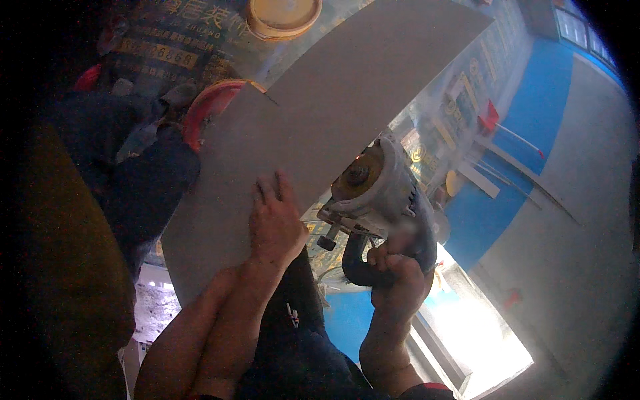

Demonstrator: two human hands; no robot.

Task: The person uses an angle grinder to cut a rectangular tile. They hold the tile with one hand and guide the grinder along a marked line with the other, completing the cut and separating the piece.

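Observation:
A long, flat grey board (340, 87) stretches from the lower left to the upper right. My left hand (277, 223) lies palm down on it, near its right edge, fingers stretched out and holding nothing. My right hand (400, 263) is wrapped round the dark handle of a handheld circular saw (393, 180), just right of that edge. The saw's round blade sits under a pale, dusty guard and faces the board. Whether the blade touches the board or is spinning, I cannot tell.
A red tub (200, 110) stands partly behind the board, and a yellowish round bucket (283, 17) is at the top. Dark-trousered legs (143, 193) are close on the left. Pale strips (513, 163) lie on the right, beside a blue band; printed sheeting covers the floor.

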